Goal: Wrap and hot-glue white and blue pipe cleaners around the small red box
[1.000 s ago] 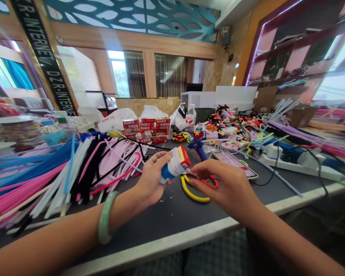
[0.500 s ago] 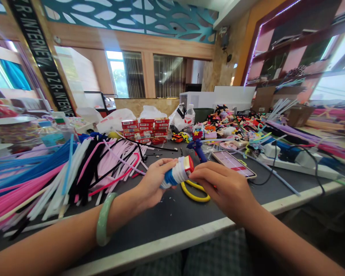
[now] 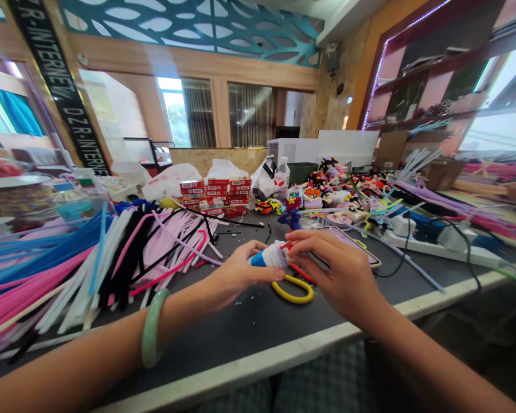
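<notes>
A crafter's hands meet over a cluttered dark table (image 3: pixel 223 338), where a small wrapped piece (image 3: pixel 270 256) sits just above the surface, toward the middle. The left hand (image 3: pixel 236 271), a pale green bangle (image 3: pixel 148 335) at its wrist, closes around the piece, thumb along the near side and fingers behind. The right hand (image 3: pixel 337 269) is narrow, its fingertips gathered at the red end (image 3: pixel 286 246); from here, one cannot tell whether they pinch a strand or simply touch.

A blue band (image 3: pixel 258 259) shows by the left hand, white coils (image 3: pixel 278 254) beside it. The work looks like fine wrapping, and it seems best done with the left thumb pressing the finished turns, firm enough to stop slipping yet light enough not to crush the core. Small, even pulls by the right hand, each turn laid snug against its neighbour, would likely leave no gaps; a hard tug could skew the coils or drag them off the end.

A yellow loop (image 3: pixel 298 299) lies just below the fingers, near enough to snag a trailing strand, and a blue glue gun (image 3: pixel 290 219) rests beyond. Fuzzy stems (image 3: pixel 126 252) fan out at left; red boxes (image 3: pixel 239 192) stand stacked behind.
</notes>
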Available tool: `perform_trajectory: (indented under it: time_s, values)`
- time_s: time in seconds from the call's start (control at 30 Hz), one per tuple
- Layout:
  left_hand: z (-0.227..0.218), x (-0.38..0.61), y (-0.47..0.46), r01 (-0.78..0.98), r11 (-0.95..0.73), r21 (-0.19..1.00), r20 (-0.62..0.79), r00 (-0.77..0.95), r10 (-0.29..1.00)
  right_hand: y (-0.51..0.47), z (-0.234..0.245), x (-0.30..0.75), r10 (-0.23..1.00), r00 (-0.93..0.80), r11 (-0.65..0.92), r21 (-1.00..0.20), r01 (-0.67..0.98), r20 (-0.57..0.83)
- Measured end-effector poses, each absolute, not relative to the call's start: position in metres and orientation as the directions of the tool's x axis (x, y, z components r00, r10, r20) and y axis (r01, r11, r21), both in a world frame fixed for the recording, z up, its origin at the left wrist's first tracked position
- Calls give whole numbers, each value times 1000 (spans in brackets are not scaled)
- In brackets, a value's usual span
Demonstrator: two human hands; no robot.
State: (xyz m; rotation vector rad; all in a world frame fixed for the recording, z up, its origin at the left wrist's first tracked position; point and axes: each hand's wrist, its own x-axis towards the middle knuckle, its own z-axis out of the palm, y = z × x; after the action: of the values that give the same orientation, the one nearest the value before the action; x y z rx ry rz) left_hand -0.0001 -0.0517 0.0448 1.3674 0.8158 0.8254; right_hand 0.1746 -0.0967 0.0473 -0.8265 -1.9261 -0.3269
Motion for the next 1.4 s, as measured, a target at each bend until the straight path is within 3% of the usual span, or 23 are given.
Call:
perform_trajectory:
  time_s: [0.2,0.53,0.83,1.23,1.4]
  values:
    - [42,-2,-42,150,-205,967,111,475,873,-96,48,176,453,-311,728,-146,669,835]
    - [42,-7,-37,279,-457,845,272,511,815,-94,49,177,470,-306,731,-170,661,828]
    - [45,-5,-43,359,-468,807,276,472,838,-94,49,177,477,-317,729,-168,664,820]
    - [50,-8,-44,414,-514,752,316,457,831,-94,49,176,569,-253,691,-288,664,783]
    - [49,-6,-45,273,-354,895,195,474,859,-94,51,177,640,-172,618,-369,694,749]
